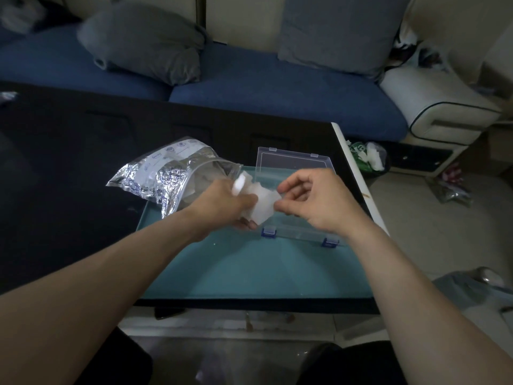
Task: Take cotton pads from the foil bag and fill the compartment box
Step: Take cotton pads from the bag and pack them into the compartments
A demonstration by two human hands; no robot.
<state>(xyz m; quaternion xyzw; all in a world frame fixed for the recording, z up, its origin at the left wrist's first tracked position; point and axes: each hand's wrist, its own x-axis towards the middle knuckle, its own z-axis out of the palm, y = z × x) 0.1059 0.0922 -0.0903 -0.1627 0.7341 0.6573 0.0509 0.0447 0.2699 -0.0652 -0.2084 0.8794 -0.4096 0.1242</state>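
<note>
Behind the work surface, a blue sofa with grey cushions was seen, and a dark table carried a teal mat at its right end. On the mat's far left corner a foil bag lay on its side, its clear mouth turned toward the hands; pale contents were dimly seen through the clear part, though they could not be counted. Just right of the bag, a clear compartment box with blue latches was set on the mat, its lid stood open at the back; what lay in its compartments could not be made out behind the hands. Above the box's left part, a small stack of white cotton pads was gripped in the left hand, fingers curled around it. The stack's right edge was pinched between thumb and forefinger of the right hand, the other fingers being bent. On the floor at right, a bin with a green liner was visible
</note>
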